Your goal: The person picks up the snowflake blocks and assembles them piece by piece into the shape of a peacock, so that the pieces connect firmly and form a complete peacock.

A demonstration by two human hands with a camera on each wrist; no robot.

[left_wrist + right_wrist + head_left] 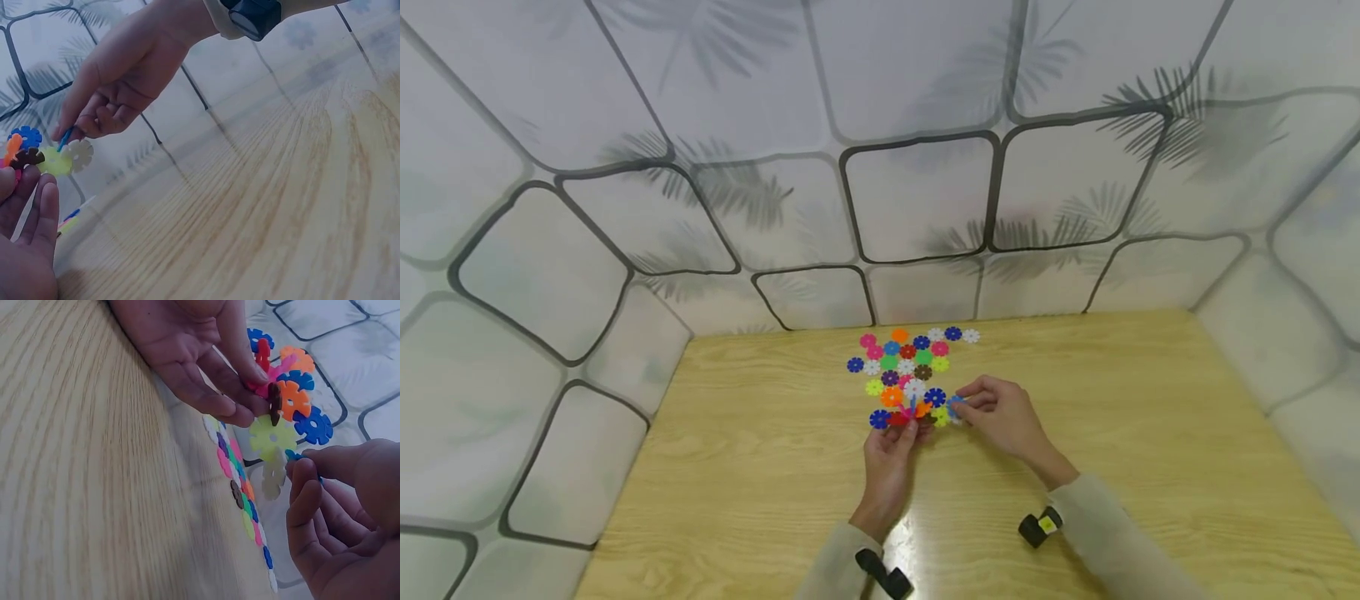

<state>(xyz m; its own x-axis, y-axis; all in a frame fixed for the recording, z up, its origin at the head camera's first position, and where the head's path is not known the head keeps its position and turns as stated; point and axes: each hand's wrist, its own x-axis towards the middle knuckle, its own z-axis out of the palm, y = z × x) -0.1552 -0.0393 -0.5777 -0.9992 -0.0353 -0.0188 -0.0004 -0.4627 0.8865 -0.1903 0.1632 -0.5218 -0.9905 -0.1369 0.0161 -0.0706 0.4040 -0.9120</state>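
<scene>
In the head view my left hand (887, 471) grips a cluster of joined notched plastic discs (897, 418), red, pink, orange, brown, blue and more, between thumb and fingers. A yellow disc (272, 436) juts from the cluster in the right wrist view, with a white disc (273, 479) attached to it. To the right, my right hand (1009, 418) pinches a light blue disc (956, 406) between thumb and index finger. That blue disc is edge-on against the yellow and white discs in the left wrist view, its far part hidden by the fingertips.
Loose notched discs (907, 351) of many colours lie flat on the wooden table (760, 467), just beyond the hands. Behind the table rises a pale wall covering (925, 200) with dark outlines and leaf prints. Black straps (1040, 527) sit on both sleeves.
</scene>
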